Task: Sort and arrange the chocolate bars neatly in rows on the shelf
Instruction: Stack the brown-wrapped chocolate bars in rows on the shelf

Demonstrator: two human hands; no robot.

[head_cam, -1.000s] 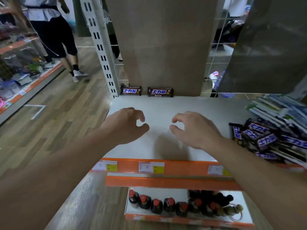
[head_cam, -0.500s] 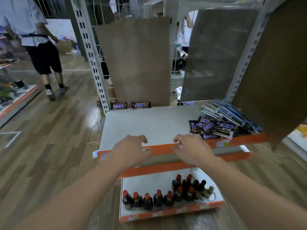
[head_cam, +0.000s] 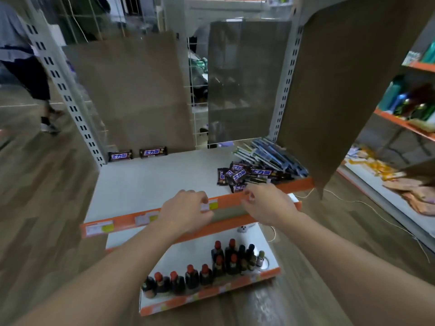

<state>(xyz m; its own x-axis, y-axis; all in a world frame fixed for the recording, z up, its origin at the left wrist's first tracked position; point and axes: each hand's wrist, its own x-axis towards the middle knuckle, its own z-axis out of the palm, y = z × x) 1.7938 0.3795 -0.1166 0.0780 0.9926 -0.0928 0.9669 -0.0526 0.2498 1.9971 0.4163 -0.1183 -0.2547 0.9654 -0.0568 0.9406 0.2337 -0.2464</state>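
Shop aisle with a wood-plank floor [head_cam: 35, 208] and grey metal shelving.
The white shelf [head_cam: 153, 182] has an orange front edge and sits between perforated grey uprights [head_cam: 63, 90], backed by brown cardboard panels [head_cam: 134, 95] and a wire grid [head_cam: 197, 90]. Below stand dark bottles [head_cam: 211, 271]. More orange-edged shelving [head_cam: 404, 123] stands at the right; a blurred person [head_cam: 26, 74] walks far left.

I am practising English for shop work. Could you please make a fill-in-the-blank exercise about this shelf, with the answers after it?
Against the back of the shelf stand ___ chocolate bars.
The loose pile of bars lies on the shelf's ___ side.
The bottles on the lower shelf have ___ caps.
The left hand and right hand hold ___.
Missing words: two, right, red, nothing.
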